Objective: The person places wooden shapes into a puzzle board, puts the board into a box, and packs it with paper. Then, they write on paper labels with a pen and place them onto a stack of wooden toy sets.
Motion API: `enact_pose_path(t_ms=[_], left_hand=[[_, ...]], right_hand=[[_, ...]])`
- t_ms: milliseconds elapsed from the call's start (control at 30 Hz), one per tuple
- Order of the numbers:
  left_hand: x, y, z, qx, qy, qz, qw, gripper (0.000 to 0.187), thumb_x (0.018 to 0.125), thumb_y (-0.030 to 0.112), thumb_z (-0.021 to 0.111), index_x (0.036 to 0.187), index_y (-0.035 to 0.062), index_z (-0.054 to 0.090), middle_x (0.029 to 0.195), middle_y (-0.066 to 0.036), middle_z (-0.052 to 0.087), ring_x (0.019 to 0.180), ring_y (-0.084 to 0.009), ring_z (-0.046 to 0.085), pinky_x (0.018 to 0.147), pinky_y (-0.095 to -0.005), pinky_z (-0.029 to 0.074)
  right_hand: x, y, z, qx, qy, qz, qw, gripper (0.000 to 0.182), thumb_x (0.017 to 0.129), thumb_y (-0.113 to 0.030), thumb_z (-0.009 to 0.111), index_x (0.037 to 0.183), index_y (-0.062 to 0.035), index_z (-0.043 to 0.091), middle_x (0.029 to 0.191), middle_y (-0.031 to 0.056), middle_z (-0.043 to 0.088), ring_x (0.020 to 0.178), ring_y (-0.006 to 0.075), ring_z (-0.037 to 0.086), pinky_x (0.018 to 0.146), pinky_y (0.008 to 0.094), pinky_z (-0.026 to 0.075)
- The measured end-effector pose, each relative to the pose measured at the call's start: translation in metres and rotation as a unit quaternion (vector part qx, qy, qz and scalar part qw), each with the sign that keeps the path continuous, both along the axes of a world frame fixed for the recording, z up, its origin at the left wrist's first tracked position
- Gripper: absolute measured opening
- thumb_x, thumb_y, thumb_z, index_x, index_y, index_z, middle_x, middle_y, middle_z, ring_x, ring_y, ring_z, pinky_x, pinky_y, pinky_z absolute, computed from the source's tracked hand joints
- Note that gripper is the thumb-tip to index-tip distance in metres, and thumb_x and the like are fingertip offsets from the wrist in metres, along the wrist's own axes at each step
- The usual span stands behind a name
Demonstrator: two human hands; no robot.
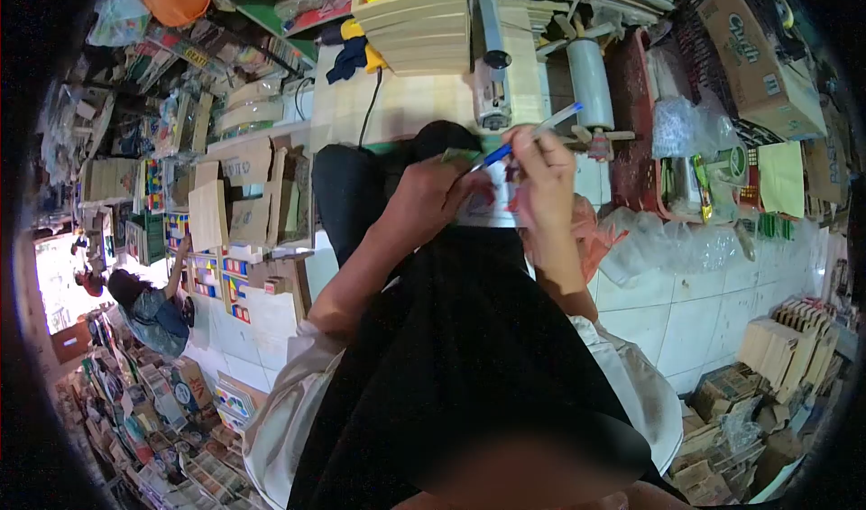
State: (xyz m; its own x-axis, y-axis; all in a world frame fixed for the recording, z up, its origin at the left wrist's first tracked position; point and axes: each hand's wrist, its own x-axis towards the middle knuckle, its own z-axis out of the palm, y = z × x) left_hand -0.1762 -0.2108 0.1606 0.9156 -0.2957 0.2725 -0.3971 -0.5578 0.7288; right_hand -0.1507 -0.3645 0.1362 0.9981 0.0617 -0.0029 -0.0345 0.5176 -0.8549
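Note:
Above my lap, both hands are raised close together. My right hand [544, 172] pinches a pen [550, 122] with a clear barrel and a blue end pointing up and right. The pen's blue cap [497, 155] lies between the two hands. My left hand [430, 197] is closed, its fingertips near that blue cap; what exactly it grips is partly hidden. A pale sheet or packet [492, 208] with reddish marks sits just below the fingers, partly covered by them.
Ahead is a wooden table [415, 104] with a sealing device [492, 86] and stacked wooden trays [419, 27]. Right are a plastic roll [590, 82], a red crate [631, 140] and a carton [762, 59]. Another person [149, 312] sits far left.

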Motion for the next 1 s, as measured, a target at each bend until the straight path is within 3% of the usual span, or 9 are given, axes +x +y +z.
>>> enact_pose_path(t_ms=[333, 400, 433, 467, 567, 600, 633, 767, 1000], left_hand=[[-0.002, 0.027, 0.025, 0.004, -0.001, 0.018, 1.0, 0.028, 0.084, 0.024, 0.058, 0.073, -0.0017, 0.056, 0.06, -0.019, 0.05, 0.057, -0.0368, 0.051, 0.053, -0.0394, 0.04], [-0.017, 0.05, 0.018, 0.006, 0.041, 0.041, 0.998, 0.024, 0.085, 0.023, 0.056, 0.08, -0.0003, 0.058, 0.065, -0.018, 0.054, 0.059, -0.0324, 0.053, 0.055, -0.0374, 0.042], [-0.028, 0.061, 0.011, 0.01, 0.087, 0.063, 0.994, 0.023, 0.087, 0.022, 0.054, 0.087, 0.001, 0.06, 0.071, -0.018, 0.057, 0.06, -0.028, 0.055, 0.057, -0.0353, 0.044], [-0.049, 0.075, -0.002, 0.009, 0.09, 0.059, 0.994, 0.023, 0.087, 0.022, 0.054, 0.087, 0.001, 0.06, 0.071, -0.018, 0.057, 0.06, -0.028, 0.055, 0.057, -0.0353, 0.044], [-0.056, 0.097, -0.023, -0.053, 0.197, 0.149, 0.968, 0.02, 0.086, 0.019, 0.055, 0.087, 0.0001, 0.061, 0.072, -0.017, 0.059, 0.062, -0.0234, 0.057, 0.058, -0.0342, 0.044], [-0.056, 0.089, -0.015, -0.042, 0.174, 0.137, 0.974, 0.017, 0.084, 0.016, 0.057, 0.083, -0.001, 0.061, 0.07, -0.017, 0.057, 0.06, -0.0269, 0.055, 0.056, -0.0349, 0.043], [-0.054, 0.086, -0.012, -0.027, 0.14, 0.121, 0.982, 0.015, 0.082, 0.012, 0.059, 0.079, -0.002, 0.06, 0.067, -0.017, 0.055, 0.058, -0.0305, 0.054, 0.054, -0.0357, 0.043], [-0.047, 0.092, -0.009, -0.046, 0.156, 0.111, 0.98, 0.021, 0.084, 0.02, 0.058, 0.087, -0.0007, 0.063, 0.073, -0.017, 0.06, 0.062, -0.0254, 0.057, 0.057, -0.0334, 0.044], [-0.047, 0.091, -0.015, -0.036, 0.135, 0.114, 0.984, 0.018, 0.082, 0.015, 0.059, 0.086, -0.002, 0.062, 0.07, -0.018, 0.056, 0.059, -0.0304, 0.054, 0.055, -0.0354, 0.043]], right_hand=[[0.01, 0.033, 0.023, 0.082, -0.051, -0.035, 0.995, 0.014, 0.085, -0.013, 0.057, 0.085, 0.0012, 0.058, 0.082, 0.0076, 0.06, 0.078, 0.0125, 0.054, 0.074, 0.0243, 0.041], [0.026, 0.024, 0.008, 0.046, -0.065, -0.176, 0.981, 0.018, 0.087, -0.018, 0.052, 0.083, -0.0014, 0.056, 0.081, 0.0084, 0.059, 0.077, 0.0154, 0.055, 0.074, 0.025, 0.042], [0.058, -0.094, -0.028, 0.191, -0.003, 0.061, 0.98, 0.019, 0.088, -0.02, 0.047, 0.08, -0.0036, 0.053, 0.081, 0.0098, 0.059, 0.077, 0.0173, 0.056, 0.076, 0.0272, 0.044], [0.055, -0.091, -0.019, 0.191, -0.001, 0.058, 0.98, 0.019, 0.088, -0.02, 0.047, 0.08, -0.0036, 0.053, 0.081, 0.0098, 0.059, 0.077, 0.0173, 0.056, 0.076, 0.0272, 0.044], [0.067, -0.063, 0.054, -0.203, -0.147, -0.191, 0.949, 0.02, 0.087, -0.018, 0.047, 0.091, -0.0022, 0.059, 0.091, 0.0102, 0.061, 0.088, 0.0199, 0.058, 0.08, 0.0334, 0.045], [0.045, -0.032, 0.06, -0.415, -0.216, -0.071, 0.881, 0.022, 0.087, -0.017, 0.049, 0.095, -0.003, 0.063, 0.095, 0.0093, 0.061, 0.094, 0.0205, 0.057, 0.081, 0.0315, 0.044], [0.039, -0.018, 0.04, -0.479, -0.275, 0.024, 0.834, 0.019, 0.083, -0.011, 0.053, 0.096, -0.0053, 0.065, 0.095, 0.0083, 0.061, 0.091, 0.0204, 0.056, 0.079, 0.0294, 0.043], [0.031, 0.029, 0.041, -0.549, -0.464, 0.17, 0.674, 0.036, 0.065, 0.0, 0.059, 0.1, -0.0092, 0.063, 0.077, 0.0068, 0.051, 0.076, 0.0256, 0.049, 0.072, 0.0345, 0.042], [0.027, 0.038, 0.026, -0.551, -0.465, 0.195, 0.665, 0.039, 0.066, 0.002, 0.059, 0.103, -0.0105, 0.062, 0.075, 0.0072, 0.047, 0.074, 0.0254, 0.049, 0.068, 0.0356, 0.042]])
